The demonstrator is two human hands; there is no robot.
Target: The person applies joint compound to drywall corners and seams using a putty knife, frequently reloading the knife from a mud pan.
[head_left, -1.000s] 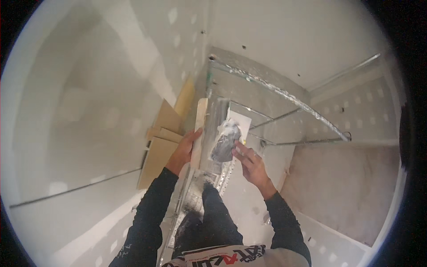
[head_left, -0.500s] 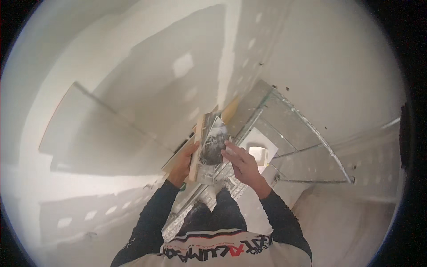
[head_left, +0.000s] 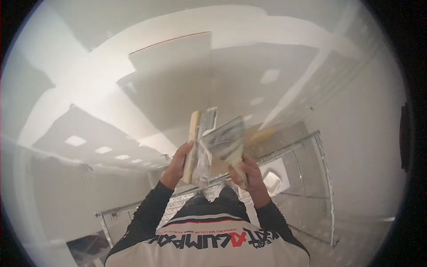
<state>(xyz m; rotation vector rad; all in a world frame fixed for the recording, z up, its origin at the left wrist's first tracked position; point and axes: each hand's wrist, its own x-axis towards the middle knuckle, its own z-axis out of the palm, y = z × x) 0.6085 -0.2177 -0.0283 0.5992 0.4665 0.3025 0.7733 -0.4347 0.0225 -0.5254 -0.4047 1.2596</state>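
Note:
My left hand point(head_left: 179, 163) grips a long, wide filling knife point(head_left: 193, 129) by its pale wooden back, with the blade held nearly upright in front of me. White paste is smeared along that blade. My right hand point(head_left: 252, 177) is wrapped around the light handle of a broad putty knife point(head_left: 226, 141), whose grey, smeared blade angles up and left. A lump of white joint compound point(head_left: 206, 137) shows at the left edge of the putty knife, between the two blades. In this view the putty knife overlaps the wide one; whether they touch I cannot tell.
I stand on a perforated metal scaffold platform point(head_left: 180, 205). Metal scaffold rails point(head_left: 328, 182) run to the right, near a white container point(head_left: 272, 181) beyond my right hand. Ahead stretches a plasterboard surface point(head_left: 178, 80) with white filled joints and patches.
My view has swung round, so the surroundings sit differently. The putty knife's blade has turned up and left, and my right hand now shows closed around its handle. The left hand keeps its grip.

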